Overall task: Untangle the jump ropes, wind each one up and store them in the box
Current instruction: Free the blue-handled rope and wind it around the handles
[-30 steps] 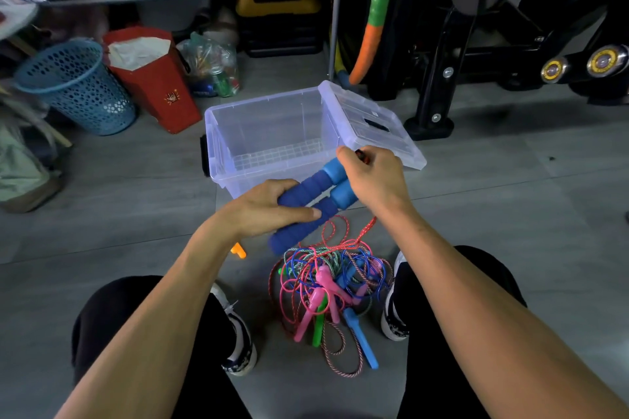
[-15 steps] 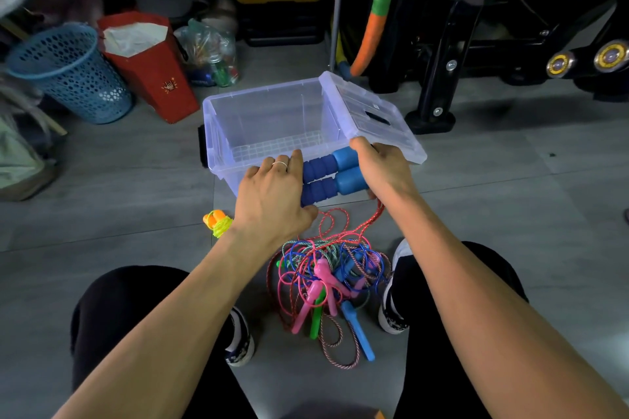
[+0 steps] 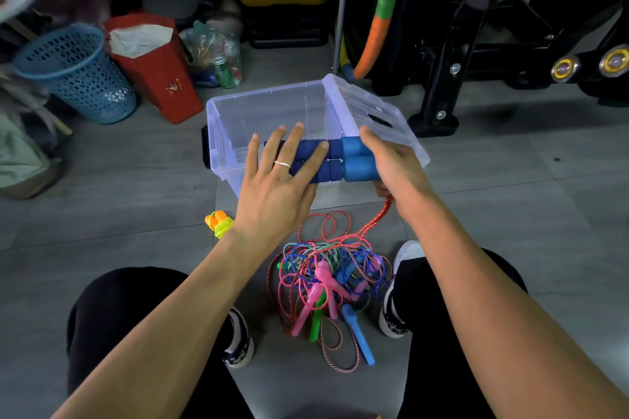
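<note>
Two blue foam jump-rope handles [image 3: 335,160] lie side by side over the front rim of the clear plastic box [image 3: 272,112]. My left hand [image 3: 279,180] rests flat on their left part, fingers spread and straight. My right hand [image 3: 391,163] grips their lighter blue right ends. A red rope [image 3: 371,224] runs from under that hand down to a tangled pile of ropes [image 3: 326,272] with pink, green and blue handles on the floor between my feet. A small wound yellow rope with orange handles [image 3: 219,223] lies left of the pile.
The box lid [image 3: 377,112] leans open on the box's right side. A blue mesh basket [image 3: 75,75], a red bag [image 3: 153,65] and a plastic bag stand at the back left. Black exercise equipment [image 3: 476,44] fills the back right. My knees and shoes flank the pile.
Both hands carried the blue handles up and forward from above the pile to the box's front rim. My left hand went from gripping them to lying flat on top.
</note>
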The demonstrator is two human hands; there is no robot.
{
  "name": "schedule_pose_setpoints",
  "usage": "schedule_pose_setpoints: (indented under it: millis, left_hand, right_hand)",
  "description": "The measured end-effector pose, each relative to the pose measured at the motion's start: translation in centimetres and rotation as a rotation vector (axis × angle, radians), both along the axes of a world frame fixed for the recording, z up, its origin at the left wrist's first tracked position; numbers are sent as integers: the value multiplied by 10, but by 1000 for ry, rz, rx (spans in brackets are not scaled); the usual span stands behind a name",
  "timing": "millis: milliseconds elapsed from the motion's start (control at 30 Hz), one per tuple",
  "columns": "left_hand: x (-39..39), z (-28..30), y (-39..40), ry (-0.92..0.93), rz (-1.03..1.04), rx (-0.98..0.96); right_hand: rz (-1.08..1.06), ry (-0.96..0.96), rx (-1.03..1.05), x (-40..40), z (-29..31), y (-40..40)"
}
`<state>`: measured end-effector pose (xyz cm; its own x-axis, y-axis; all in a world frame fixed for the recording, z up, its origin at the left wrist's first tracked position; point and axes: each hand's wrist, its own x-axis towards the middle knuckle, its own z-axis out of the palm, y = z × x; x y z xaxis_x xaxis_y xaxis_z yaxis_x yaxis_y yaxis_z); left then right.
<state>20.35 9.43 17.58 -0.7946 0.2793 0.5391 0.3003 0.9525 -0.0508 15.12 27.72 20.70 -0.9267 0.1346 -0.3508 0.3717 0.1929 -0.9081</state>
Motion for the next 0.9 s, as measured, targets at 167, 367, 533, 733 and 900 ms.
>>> schedule_pose_setpoints:
  millis: [167,367,533,733,900]
  left_hand:
    - [2,-5,0,-60,42,-94]
    - [6,-4,3,-122,6,79]
    - [9,-2,3,-153,15,145]
    - [7,9,0,-279,121,157]
    - [-7,21,-13,-403,132,122]
  right_hand:
    - [99,14,133,4,-1,6]
    - [58,87,174,7,2,7]
    - [-15,85,161,10,3,1]
    - [3,168,154,9,1,-6]
    - [68,283,212,13,3,-11]
